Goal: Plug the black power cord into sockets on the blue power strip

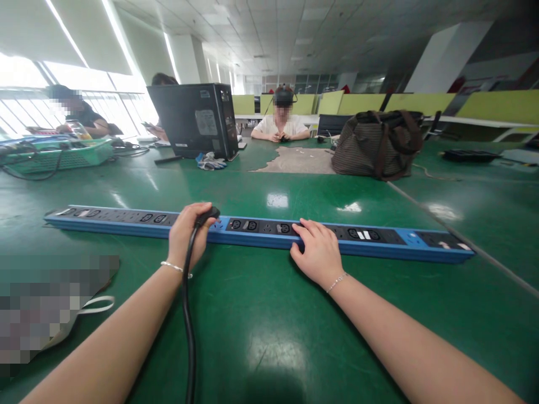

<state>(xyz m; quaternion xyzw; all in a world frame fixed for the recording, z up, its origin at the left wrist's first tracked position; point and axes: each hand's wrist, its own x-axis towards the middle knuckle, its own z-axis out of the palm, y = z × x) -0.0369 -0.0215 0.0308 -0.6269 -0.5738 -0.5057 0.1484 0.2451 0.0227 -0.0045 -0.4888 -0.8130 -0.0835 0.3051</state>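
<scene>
Blue power strip [252, 241] lies 9-to-3 o'clock across the green worktop [236, 303]. Left hand [188, 233] grips the black plug [207, 216], cord [188, 320] trailing to 6 o'clock; can't tell if plug touches strip. Right hand [319, 251] unclenched, laid over strip's near edge, 3 o'clock of the left.

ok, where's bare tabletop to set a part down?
Bare: green tabletop, near side, between black cable and right forearm; also the stretch between blue power strip and brown bag. Crowded: near left, a blurred-out item; far left, loaded green basket, then black computer case.
</scene>
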